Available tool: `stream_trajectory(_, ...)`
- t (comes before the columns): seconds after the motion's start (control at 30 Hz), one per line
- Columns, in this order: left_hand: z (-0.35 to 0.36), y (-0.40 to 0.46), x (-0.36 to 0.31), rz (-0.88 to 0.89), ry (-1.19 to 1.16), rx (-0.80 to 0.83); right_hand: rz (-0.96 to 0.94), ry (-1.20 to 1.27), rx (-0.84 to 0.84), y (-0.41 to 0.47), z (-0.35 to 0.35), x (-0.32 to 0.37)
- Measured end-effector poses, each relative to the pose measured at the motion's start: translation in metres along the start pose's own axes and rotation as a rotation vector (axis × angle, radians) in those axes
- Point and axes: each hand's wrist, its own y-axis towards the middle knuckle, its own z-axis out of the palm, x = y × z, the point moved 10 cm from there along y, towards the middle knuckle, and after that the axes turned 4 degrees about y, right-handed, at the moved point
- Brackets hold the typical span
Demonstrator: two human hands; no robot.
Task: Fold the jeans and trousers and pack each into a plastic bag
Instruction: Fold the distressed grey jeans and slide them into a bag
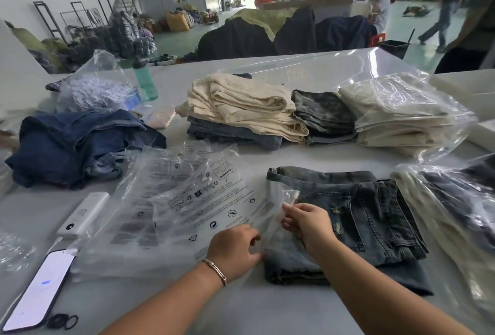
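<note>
Your right hand [305, 223] pinches the open edge of a clear bag [214, 208] between thumb and fingertips, lifting that edge just above the left side of the folded grey jeans [356, 216]. Your left hand [234, 250] grips the near part of the same edge, fingers curled on the film, a bracelet [214, 270] on its wrist. The mouth of the bag overlaps the left end of the jeans; the rest lies flat to the left, on top of other printed bags.

The jeans lie folded on the white table [241, 316], near and right of centre. Far from you stands a stack of cream trousers [246, 104] on grey ones, a dark mottled pair [321, 115] just right of it, then bagged cream trousers [396, 112]. More bagged clothes [460, 200] sit at the right edge. A heap of blue jeans [75, 144] lies at the left, with a green bottle [144, 80] beyond it. Near left are a white power bank [83, 214], a phone [37, 291] and two black hair ties [63, 321].
</note>
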Motion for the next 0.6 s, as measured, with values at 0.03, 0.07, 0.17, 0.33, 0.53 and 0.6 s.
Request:
stream_trajectory(0.03, 0.003, 0.004, -0.005, 0.011, 0.03, 0.012, -0.002, 0.007, -0.022, 0.001, -0.005, 0.0)
stream_trajectory(0.07, 0.006, 0.008, -0.01, 0.019, 0.063, 0.019, -0.014, 0.005, -0.047, 0.002, -0.011, 0.001)
stream_trajectory(0.17, 0.01, 0.018, -0.014, -0.039, 0.018, 0.021, -0.054, -0.147, -0.033, 0.003, -0.02, 0.01)
stream_trajectory(0.33, 0.012, 0.03, -0.014, -0.189, -0.222, 0.038, 0.008, -0.513, 0.2, -0.006, 0.002, 0.0)
stream_trajectory(0.53, 0.022, 0.038, -0.018, -0.22, -0.543, 0.111, -0.082, -0.503, 0.054, 0.01, -0.025, 0.025)
stream_trajectory(0.6, 0.026, 0.037, -0.01, -0.236, -0.499, 0.156, -0.114, -0.543, -0.014, 0.017, -0.04, 0.033)
